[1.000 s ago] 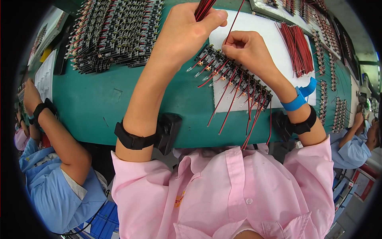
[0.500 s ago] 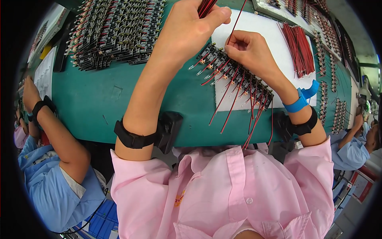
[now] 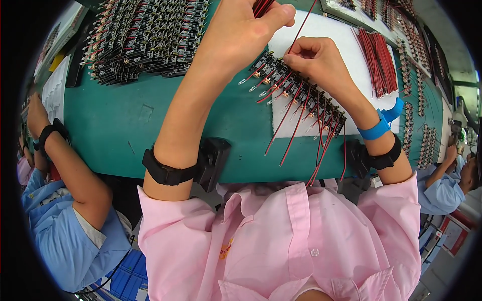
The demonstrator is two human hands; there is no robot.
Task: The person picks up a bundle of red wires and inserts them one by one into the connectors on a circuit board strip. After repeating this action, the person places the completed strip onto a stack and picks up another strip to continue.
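Observation:
My left hand [image 3: 243, 32] is closed around a bundle of red-and-black wires [image 3: 263, 7] at the top of the view. Between thumb and forefinger, my right hand [image 3: 316, 60] pinches a single red-and-black wire [image 3: 304, 24], which slants up out of view. Just below those fingertips lies a row of black circuit boards [image 3: 329, 116], set diagonally. Small clear LEDs stick out along its near side, and several red-and-black wires [image 3: 297, 128] trail from it past the table's front edge. My right fingers hide part of the row, so I cannot tell whether the pinched wire touches a board.
The row lies partly on a white foam sheet [image 3: 291, 131] on the green table [image 3: 120, 130]. A wire pile [image 3: 377, 65] rests at the sheet's right. Stacked circuit boards [image 3: 145, 37] stand at far left. A co-worker's arm [image 3: 75, 173] is at left; another person [image 3: 442, 185] sits at right.
My left hand has shifted very slightly right with its wire bundle. My right hand stays almost in place, and the wire it pinches leans a little more to the right.

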